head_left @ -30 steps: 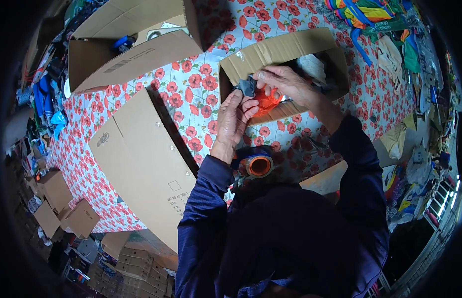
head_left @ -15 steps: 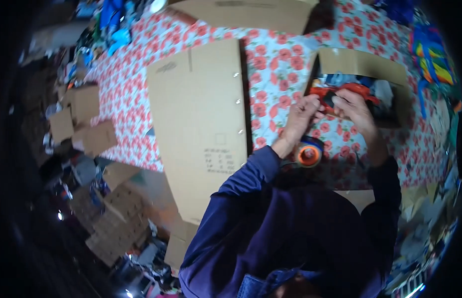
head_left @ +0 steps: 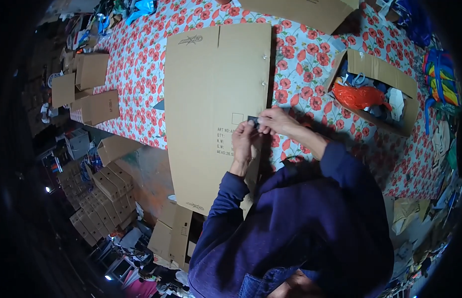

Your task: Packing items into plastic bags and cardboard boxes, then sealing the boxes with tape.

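Head view: left hand (head_left: 243, 136) and right hand (head_left: 276, 120), pinched closed, hold 1 dark piece (head_left: 252, 119), unreleased, over the carton (head_left: 206, 89), with the box (head_left: 382, 68) to its right.

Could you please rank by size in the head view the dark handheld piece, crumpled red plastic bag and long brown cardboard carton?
1. Long brown cardboard carton
2. Crumpled red plastic bag
3. Dark handheld piece, partly covered
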The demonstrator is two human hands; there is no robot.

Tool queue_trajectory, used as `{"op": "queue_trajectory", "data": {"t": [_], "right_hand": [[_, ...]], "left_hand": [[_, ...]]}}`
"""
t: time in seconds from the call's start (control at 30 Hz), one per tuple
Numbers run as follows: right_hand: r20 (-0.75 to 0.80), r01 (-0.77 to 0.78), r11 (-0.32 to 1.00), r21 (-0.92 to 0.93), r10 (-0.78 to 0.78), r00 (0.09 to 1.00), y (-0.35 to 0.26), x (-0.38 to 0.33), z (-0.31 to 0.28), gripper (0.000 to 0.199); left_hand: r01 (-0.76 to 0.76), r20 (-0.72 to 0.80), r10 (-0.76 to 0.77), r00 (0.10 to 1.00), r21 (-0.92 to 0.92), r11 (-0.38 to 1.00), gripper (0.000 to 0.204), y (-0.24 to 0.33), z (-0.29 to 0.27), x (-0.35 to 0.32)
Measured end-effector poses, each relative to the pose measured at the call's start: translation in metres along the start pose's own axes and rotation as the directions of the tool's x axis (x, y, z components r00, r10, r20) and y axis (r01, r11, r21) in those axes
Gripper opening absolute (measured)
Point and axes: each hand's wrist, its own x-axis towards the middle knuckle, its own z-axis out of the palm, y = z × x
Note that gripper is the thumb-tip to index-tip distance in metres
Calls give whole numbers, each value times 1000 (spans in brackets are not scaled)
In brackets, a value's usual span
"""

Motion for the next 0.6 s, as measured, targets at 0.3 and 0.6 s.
{"op": "queue_trajectory", "data": {"t": [0.3,0.6], "right_hand": [[-205,-198,971,-134,169,964,5,54,62,19],[-330,-161,957,-242,74,941,18,66,79,19]], "left_hand": [[-216,-296,230,927,82,973,23,19,-56,1],[-284,-374,301,877,103,953,26,7,-63,10]]}}
